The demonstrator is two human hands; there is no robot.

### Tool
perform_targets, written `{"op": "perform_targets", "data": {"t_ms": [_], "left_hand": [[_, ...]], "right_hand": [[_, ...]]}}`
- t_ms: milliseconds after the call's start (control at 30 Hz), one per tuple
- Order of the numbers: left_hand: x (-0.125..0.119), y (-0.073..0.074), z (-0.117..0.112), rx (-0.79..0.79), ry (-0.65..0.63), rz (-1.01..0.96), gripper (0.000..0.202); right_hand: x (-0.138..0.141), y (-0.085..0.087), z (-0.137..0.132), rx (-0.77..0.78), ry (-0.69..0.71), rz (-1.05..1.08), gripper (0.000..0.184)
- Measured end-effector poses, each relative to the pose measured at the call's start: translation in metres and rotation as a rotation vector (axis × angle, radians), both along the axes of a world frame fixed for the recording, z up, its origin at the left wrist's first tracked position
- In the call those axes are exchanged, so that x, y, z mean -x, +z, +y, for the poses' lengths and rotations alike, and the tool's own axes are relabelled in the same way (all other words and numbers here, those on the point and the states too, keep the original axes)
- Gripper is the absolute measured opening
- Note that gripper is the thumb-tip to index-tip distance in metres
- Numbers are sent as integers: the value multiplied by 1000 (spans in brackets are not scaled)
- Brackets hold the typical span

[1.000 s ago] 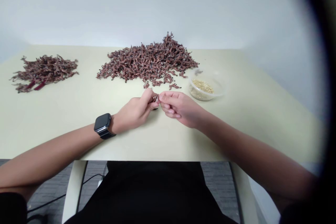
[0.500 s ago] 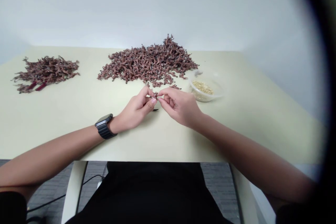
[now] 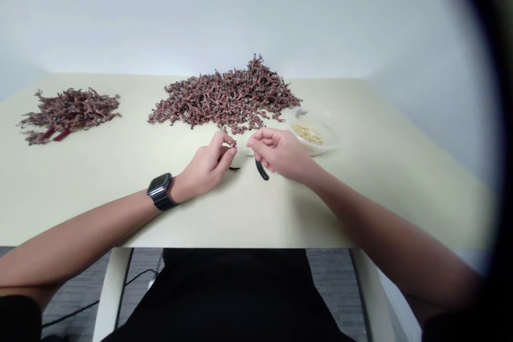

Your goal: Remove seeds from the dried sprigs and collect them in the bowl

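Note:
My left hand [image 3: 206,165], with a black watch on its wrist, pinches a small brown twisted piece [image 3: 233,144] between thumb and forefinger. A short gap to the right, my right hand [image 3: 280,152] has its thumb and fingertips pressed together; anything between them is too small to make out. Below the right fingers a black curved handle [image 3: 262,170] shows beside a thin metal part. Another dark curved end [image 3: 234,169] pokes out by the left hand; whether both belong to one tool I cannot tell.
A large heap of brown twisted pieces [image 3: 224,96] lies beyond my hands. A smaller pile [image 3: 76,109] at the left has two dark red handles [image 3: 62,134] sticking out. Right of my right hand stands a clear plastic bowl [image 3: 331,147] holding small yellowish bits [image 3: 308,133].
My right hand has drawn away to the right from the brown piece, uncovering the black handle. My left hand stays nearly in place, still pinching the piece.

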State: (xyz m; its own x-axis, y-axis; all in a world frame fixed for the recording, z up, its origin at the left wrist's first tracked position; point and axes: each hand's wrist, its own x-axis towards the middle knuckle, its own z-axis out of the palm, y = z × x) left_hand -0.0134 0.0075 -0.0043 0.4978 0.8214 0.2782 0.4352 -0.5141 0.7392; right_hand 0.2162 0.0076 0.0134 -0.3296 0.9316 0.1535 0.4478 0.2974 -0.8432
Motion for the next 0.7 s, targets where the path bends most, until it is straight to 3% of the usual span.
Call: {"op": "perform_targets", "data": {"t_ms": [100, 167, 233, 333, 433, 567, 700], "left_hand": [[-1, -2, 4, 39, 30, -60, 20], [-1, -4, 7, 43, 43, -86, 21], [1, -7, 12, 34, 63, -108, 23], [5, -10, 20, 27, 119, -148, 25], [9, -12, 28, 44, 169, -198, 26], [11, -15, 33, 73, 192, -242, 26], [9, -15, 32, 100, 164, -284, 24]], "right_hand": [[-18, -1, 8, -304, -106, -445, 36], [-23, -4, 7, -400, -88, -672, 40], [-22, -4, 1, -447, -41, -771, 41], [-13, 1, -10, -436, 33, -823, 39], [-10, 9, -16, -414, 10, -913, 41], [-14, 12, -16, -252, 3, -1002, 48], [-13, 4, -14, -177, 89, -991, 32]]}}
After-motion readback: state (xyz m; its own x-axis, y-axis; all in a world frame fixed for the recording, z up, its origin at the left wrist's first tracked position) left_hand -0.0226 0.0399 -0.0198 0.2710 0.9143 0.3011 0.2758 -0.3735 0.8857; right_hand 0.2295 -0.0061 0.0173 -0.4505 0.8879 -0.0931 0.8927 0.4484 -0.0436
